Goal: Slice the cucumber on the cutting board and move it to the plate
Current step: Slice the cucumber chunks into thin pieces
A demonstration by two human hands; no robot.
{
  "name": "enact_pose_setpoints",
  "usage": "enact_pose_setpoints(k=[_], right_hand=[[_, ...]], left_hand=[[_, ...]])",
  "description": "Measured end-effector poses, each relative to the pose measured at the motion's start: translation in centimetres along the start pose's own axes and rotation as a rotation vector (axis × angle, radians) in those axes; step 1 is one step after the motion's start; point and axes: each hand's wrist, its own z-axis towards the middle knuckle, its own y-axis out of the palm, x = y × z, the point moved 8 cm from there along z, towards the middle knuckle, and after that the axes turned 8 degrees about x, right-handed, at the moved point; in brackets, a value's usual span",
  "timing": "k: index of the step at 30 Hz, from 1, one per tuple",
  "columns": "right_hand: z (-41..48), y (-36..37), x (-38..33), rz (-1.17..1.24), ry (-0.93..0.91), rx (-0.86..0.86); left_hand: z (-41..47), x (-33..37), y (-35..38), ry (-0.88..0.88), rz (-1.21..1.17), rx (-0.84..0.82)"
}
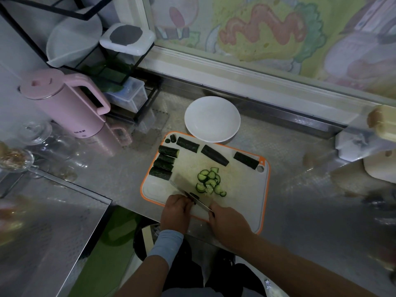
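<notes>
A white cutting board (pixel 242 189) with an orange rim lies on the steel counter. Several dark green cucumber lengths (pixel 164 162) sit along its far and left edges. A pile of half-round cucumber slices (pixel 209 182) lies mid-board. My right hand (pixel 228 224) grips the handle of a cleaver (pixel 182 185), its blade resting on the board left of the slices. My left hand (pixel 176 212) presses down on a small cucumber piece (pixel 194 196) right beside the blade. A white plate (pixel 212 118) stands just beyond the board, holding nothing.
A pink kettle (pixel 68 101) and a black wire rack (pixel 102 61) with white containers stand at the back left. Glass jars (pixel 32 133) sit at the far left. A window ledge (pixel 257 76) runs behind the plate. Blurred items lie at the right edge.
</notes>
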Motion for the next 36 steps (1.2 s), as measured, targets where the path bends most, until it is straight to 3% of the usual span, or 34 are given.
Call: enact_pose_setpoints(k=[12, 14, 18, 25, 36], right_hand=[[1.2, 1.8, -0.3, 0.017, 0.003, 0.002], [1.8, 1.8, -0.7, -0.015, -0.022, 0.053], [2.2, 2.2, -0.8, 0.044, 0.039, -0.047], [0.1, 0.4, -0.2, 0.03, 0.037, 0.029], [-0.1, 0.5, 0.0, -0.002, 0.021, 0.009]], left_hand=[[0.0, 0.1, -0.2, -0.054, -0.018, 0.018], [0.0, 0.3, -0.4, -0.038, -0.015, 0.03], [-0.1, 1.1, -0.8, 0.054, -0.027, 0.069], [-0.1, 0.5, -0.7, -0.005, -0.041, 0.095], [0.0, 0.5, -0.9, 0.0, -0.025, 0.109]])
